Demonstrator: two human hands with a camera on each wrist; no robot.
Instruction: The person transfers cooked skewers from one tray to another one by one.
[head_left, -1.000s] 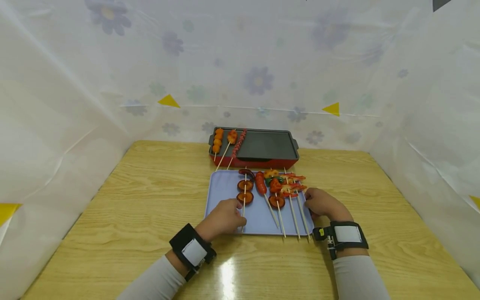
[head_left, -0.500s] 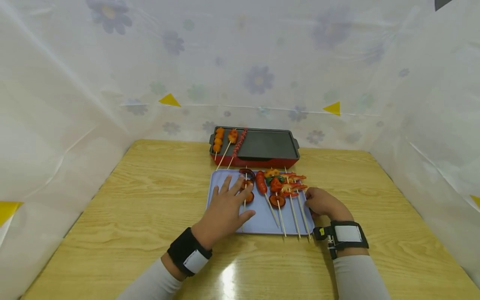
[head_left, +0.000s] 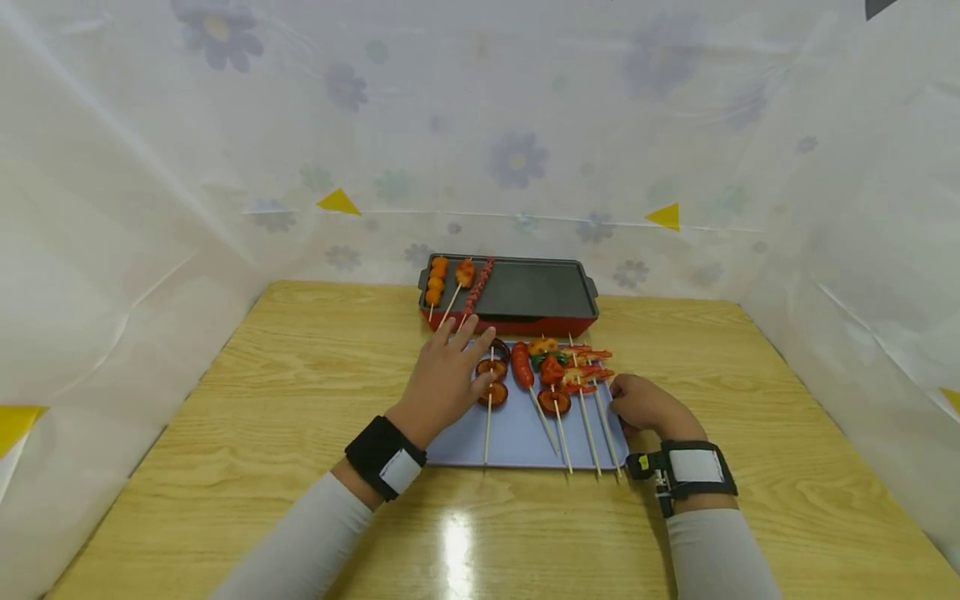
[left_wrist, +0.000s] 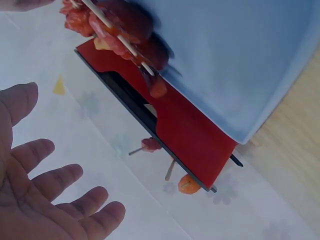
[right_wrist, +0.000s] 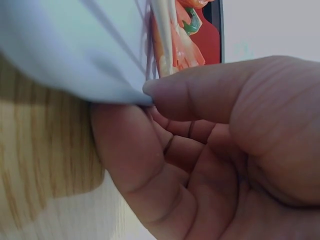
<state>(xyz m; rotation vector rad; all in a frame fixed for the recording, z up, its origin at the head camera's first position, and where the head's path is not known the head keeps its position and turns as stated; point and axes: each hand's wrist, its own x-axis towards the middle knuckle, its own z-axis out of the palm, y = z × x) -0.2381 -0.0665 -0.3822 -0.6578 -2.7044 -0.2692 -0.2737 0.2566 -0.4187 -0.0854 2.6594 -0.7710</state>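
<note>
My left hand (head_left: 438,383), fingers spread and holding nothing, hovers over the left part of a lilac tray (head_left: 517,442). Beside its thumb lies a skewer of round brown slices (head_left: 492,395). In the left wrist view the palm and fingers of my left hand (left_wrist: 45,200) are apart from everything. My right hand (head_left: 656,408) pinches the tray's right rim between thumb and finger, as the right wrist view shows on the tray (right_wrist: 105,75). Also on the tray are a sausage skewer (head_left: 522,367), a mixed skewer with a brown slice (head_left: 555,403) and red shrimp-like skewers (head_left: 585,379).
Behind the tray stands a red and black grill (head_left: 540,287). On its left side lie a skewer of orange balls (head_left: 436,282), a browned piece on a stick (head_left: 465,272) and a thin reddish skewer (head_left: 480,285). A flowered sheet (head_left: 517,158) encloses the wooden table (head_left: 337,350).
My left hand has let go of the brown-slice skewer's stick, spread its fingers and moved forward toward the grill. The right hand stays at the tray's rim.
</note>
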